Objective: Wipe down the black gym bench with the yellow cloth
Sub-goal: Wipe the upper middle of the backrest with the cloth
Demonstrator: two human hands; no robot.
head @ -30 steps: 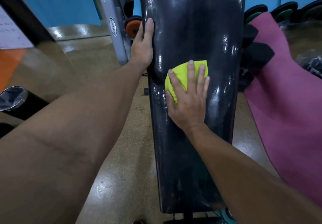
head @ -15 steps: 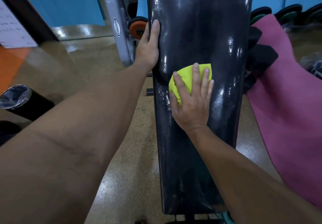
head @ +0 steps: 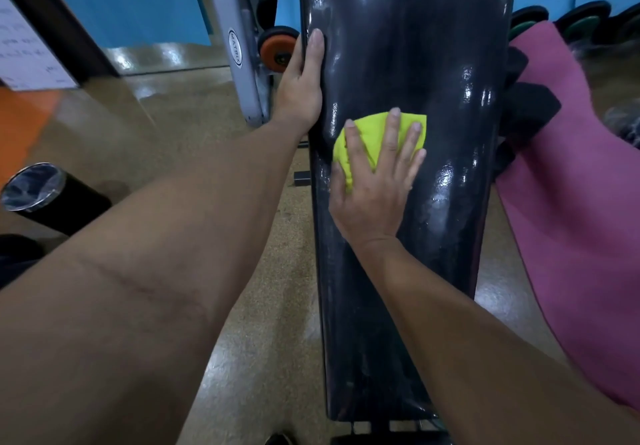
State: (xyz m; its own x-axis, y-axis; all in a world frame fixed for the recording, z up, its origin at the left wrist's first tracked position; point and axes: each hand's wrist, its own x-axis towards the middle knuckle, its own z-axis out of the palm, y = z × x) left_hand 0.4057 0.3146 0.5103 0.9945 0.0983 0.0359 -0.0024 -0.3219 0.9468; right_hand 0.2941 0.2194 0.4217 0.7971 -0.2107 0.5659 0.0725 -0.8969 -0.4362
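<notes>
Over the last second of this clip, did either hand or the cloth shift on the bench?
Hardly. The right hand keeps pressing the yellow cloth flat on the black bench; any shift is slight and matches the camera's own drift. The left hand stays on the bench's left edge. Nothing was grasped or released.

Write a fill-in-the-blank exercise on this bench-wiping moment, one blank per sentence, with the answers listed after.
1. The right hand presses a cloth whose colour is ____.
2. The left hand rests on the ____ edge of the black bench.
3. The mat on the floor to the right of the bench is ____ in colour.

Missing words: yellow; left; pink
</notes>
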